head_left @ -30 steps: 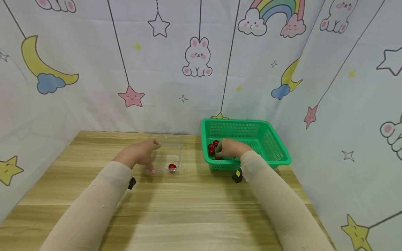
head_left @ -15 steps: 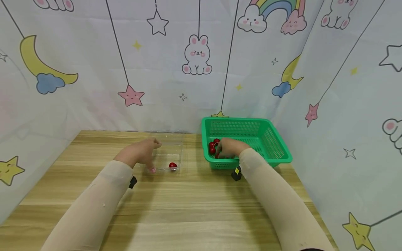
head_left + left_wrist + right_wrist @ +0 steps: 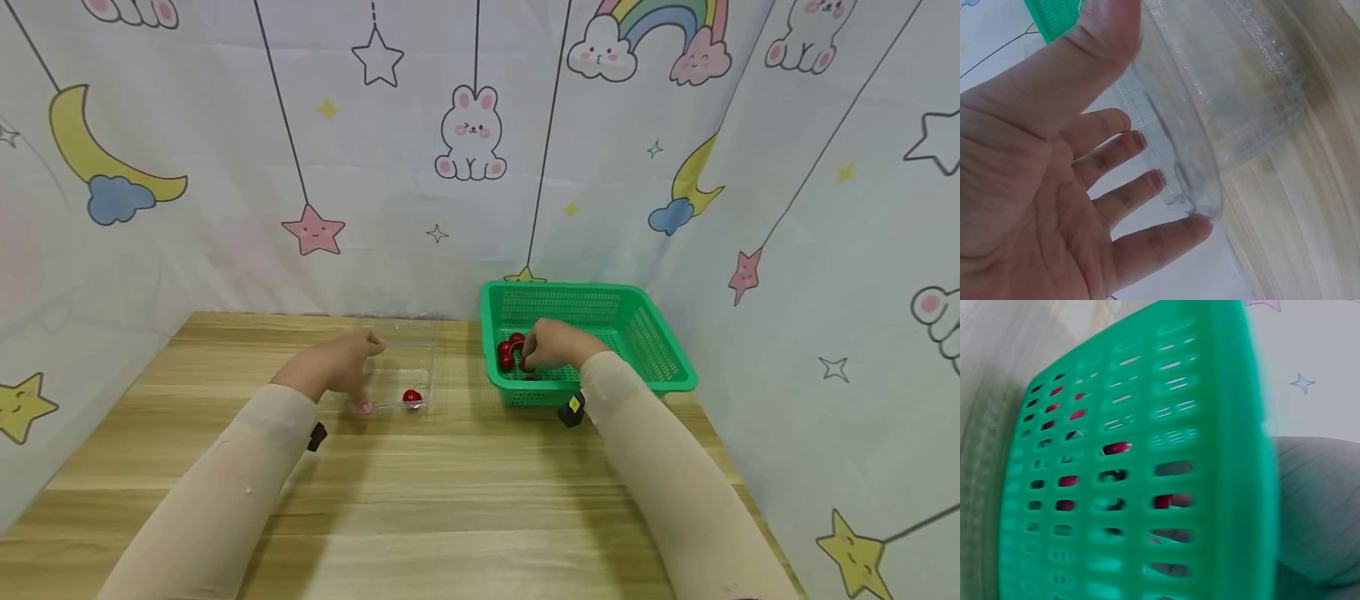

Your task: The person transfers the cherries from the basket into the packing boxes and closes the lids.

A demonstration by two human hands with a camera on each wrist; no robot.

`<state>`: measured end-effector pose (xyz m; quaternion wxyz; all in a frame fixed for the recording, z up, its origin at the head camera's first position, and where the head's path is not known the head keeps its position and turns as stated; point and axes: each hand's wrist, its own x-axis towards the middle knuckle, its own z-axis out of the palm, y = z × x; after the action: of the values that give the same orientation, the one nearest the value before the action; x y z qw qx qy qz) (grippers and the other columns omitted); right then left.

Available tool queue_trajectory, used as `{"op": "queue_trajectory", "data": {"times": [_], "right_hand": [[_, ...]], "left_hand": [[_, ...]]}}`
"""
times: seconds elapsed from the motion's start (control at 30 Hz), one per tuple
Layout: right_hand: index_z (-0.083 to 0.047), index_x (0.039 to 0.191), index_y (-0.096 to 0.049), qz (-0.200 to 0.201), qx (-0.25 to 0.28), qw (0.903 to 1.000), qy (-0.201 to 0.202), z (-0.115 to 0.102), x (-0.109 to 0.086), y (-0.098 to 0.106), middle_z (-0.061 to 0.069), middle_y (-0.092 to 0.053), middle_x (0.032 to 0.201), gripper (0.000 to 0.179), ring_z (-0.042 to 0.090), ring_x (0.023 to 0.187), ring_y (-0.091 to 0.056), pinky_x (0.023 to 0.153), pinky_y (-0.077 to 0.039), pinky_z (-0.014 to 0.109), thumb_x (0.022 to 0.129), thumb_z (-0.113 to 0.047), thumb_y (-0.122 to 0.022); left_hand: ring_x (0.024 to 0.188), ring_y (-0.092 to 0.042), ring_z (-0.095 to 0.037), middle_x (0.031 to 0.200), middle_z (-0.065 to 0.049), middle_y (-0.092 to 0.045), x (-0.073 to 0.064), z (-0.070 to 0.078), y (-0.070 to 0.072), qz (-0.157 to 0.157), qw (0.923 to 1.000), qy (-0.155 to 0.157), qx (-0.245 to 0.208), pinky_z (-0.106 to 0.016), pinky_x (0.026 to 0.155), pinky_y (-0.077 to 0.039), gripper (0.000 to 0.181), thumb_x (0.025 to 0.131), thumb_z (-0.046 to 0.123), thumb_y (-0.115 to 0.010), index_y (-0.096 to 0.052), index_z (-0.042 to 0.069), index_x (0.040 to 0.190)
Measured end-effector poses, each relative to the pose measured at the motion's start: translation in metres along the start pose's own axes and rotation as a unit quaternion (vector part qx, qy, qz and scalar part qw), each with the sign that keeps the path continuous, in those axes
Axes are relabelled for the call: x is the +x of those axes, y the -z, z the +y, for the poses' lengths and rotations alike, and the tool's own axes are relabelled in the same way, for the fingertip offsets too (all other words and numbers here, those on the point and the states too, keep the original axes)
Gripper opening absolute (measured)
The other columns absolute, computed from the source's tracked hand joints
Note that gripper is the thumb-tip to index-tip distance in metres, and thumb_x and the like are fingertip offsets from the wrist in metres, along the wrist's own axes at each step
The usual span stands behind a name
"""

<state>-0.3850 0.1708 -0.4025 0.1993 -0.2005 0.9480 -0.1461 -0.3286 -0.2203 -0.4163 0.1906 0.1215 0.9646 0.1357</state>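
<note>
My left hand (image 3: pixel 337 364) is at the left side of a clear plastic box (image 3: pixel 401 379). In the left wrist view its fingers are spread and nearly straight, fingertips touching the thin rim (image 3: pixel 1207 187), with the thumb across from them. A red cherry (image 3: pixel 412 398) with a stem lies in the box's near right corner. Over the left part of a green basket (image 3: pixel 675 367), my right hand (image 3: pixel 557 343) pinches a cherry (image 3: pixel 527 364), mostly covered by the fingers. Several more cherries (image 3: pixel 506 354) sit beside it in the basket. The basket wall (image 3: pixel 1122 437) hides most of the right fingers in the right wrist view.
Box and basket stand side by side on a wooden table (image 3: pixel 435 500), near its back edge. A white curtain (image 3: pixel 405 267) with cartoon prints rises directly behind them and along the right side. Slotted basket sides stand up around the cherries.
My right hand has risen slightly and shifted a little to the right inside the basket, a cherry showing under its fingertips. The left hand and the box have stayed in place.
</note>
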Motion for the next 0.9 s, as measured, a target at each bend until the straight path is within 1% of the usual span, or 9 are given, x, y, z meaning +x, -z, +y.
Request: {"op": "queue_trajectory", "data": {"times": [0.2, 0.33, 0.43, 0.53, 0.67, 0.77, 0.83, 0.9], "right_hand": [[-0.006, 0.123, -0.086, 0.041, 0.02, 0.999, -0.002, -0.011, -0.013, 0.011, 0.013, -0.081, 0.133, 0.023, 0.028, 0.112, -0.076, 0.097, -0.066, 0.047, 0.108, -0.014, -0.071], [-0.005, 0.131, -0.084, 0.074, 0.042, 0.9963, -0.005, -0.025, -0.023, 0.02, 0.014, -0.081, 0.135, 0.028, 0.029, 0.118, -0.076, 0.1, -0.066, 0.048, 0.109, -0.014, -0.07], [-0.006, 0.133, -0.083, 0.101, 0.048, 0.9937, 0.007, -0.039, -0.03, 0.025, 0.013, -0.082, 0.134, 0.029, 0.029, 0.119, -0.077, 0.102, -0.066, 0.049, 0.109, -0.016, -0.07], [-0.008, 0.132, -0.084, 0.12, 0.046, 0.9915, 0.024, -0.054, -0.033, 0.027, 0.01, -0.083, 0.13, 0.027, 0.027, 0.115, -0.077, 0.102, -0.066, 0.047, 0.11, -0.018, -0.071], [-0.008, 0.131, -0.082, 0.147, 0.028, 0.988, 0.036, -0.073, -0.037, 0.026, 0.007, -0.081, 0.127, 0.025, 0.025, 0.114, -0.075, 0.103, -0.066, 0.045, 0.111, -0.019, -0.072], [-0.007, 0.132, -0.08, 0.172, 0.016, 0.9837, 0.05, -0.086, -0.036, 0.021, 0.006, -0.08, 0.125, 0.024, 0.024, 0.113, -0.075, 0.102, -0.066, 0.044, 0.111, -0.019, -0.073], [-0.008, 0.131, -0.081, 0.181, 0.008, 0.9808, 0.073, -0.095, -0.034, 0.016, 0.006, -0.08, 0.124, 0.024, 0.023, 0.112, -0.076, 0.101, -0.067, 0.042, 0.112, -0.021, -0.074], [-0.008, 0.129, -0.081, 0.181, 0.007, 0.9784, 0.099, -0.103, -0.03, 0.008, 0.007, -0.08, 0.123, 0.023, 0.022, 0.111, -0.077, 0.098, -0.068, 0.04, 0.112, -0.021, -0.075]], "left_hand": [[0.162, -0.044, -0.054, 0.183, -0.026, -0.03, 0.002, -0.001, -0.002, 0.0, 1.0, 0.001, 0.0, -0.07, 0.125, -0.048, 0.122, 0.075, 0.025, -0.109, -0.042, 0.005, 0.176], [0.162, -0.044, -0.054, 0.183, -0.025, -0.03, 0.0, -0.001, -0.001, 0.001, 1.0, 0.002, -0.004, -0.07, 0.126, -0.048, 0.122, 0.075, 0.025, -0.109, -0.042, 0.005, 0.176], [0.162, -0.045, -0.054, 0.183, -0.025, -0.031, -0.002, -0.001, 0.0, 0.003, 1.0, 0.0, -0.005, -0.07, 0.125, -0.048, 0.122, 0.075, 0.025, -0.109, -0.042, 0.005, 0.175], [0.161, -0.046, -0.054, 0.182, -0.026, -0.032, -0.004, -0.001, 0.0, 0.007, 1.0, -0.003, -0.003, -0.07, 0.124, -0.049, 0.122, 0.075, 0.026, -0.109, -0.043, 0.005, 0.175], [0.161, -0.046, -0.054, 0.182, -0.025, -0.033, -0.006, 0.001, 0.0, 0.01, 0.9999, -0.009, 0.0, -0.069, 0.124, -0.049, 0.121, 0.075, 0.026, -0.109, -0.044, 0.004, 0.175], [0.161, -0.045, -0.054, 0.181, -0.024, -0.034, -0.005, 0.001, 0.0, 0.012, 0.9998, -0.014, 0.003, -0.069, 0.125, -0.049, 0.12, 0.076, 0.026, -0.109, -0.044, 0.003, 0.174], [0.161, -0.045, -0.054, 0.181, -0.024, -0.034, -0.004, 0.001, -0.001, 0.013, 0.9998, -0.016, 0.005, -0.068, 0.126, -0.049, 0.12, 0.076, 0.026, -0.109, -0.044, 0.002, 0.174], [0.162, -0.045, -0.053, 0.181, -0.024, -0.034, -0.003, 0.0, -0.001, 0.013, 0.9998, -0.015, 0.004, -0.068, 0.126, -0.049, 0.119, 0.077, 0.026, -0.108, -0.044, 0.002, 0.174]]}}
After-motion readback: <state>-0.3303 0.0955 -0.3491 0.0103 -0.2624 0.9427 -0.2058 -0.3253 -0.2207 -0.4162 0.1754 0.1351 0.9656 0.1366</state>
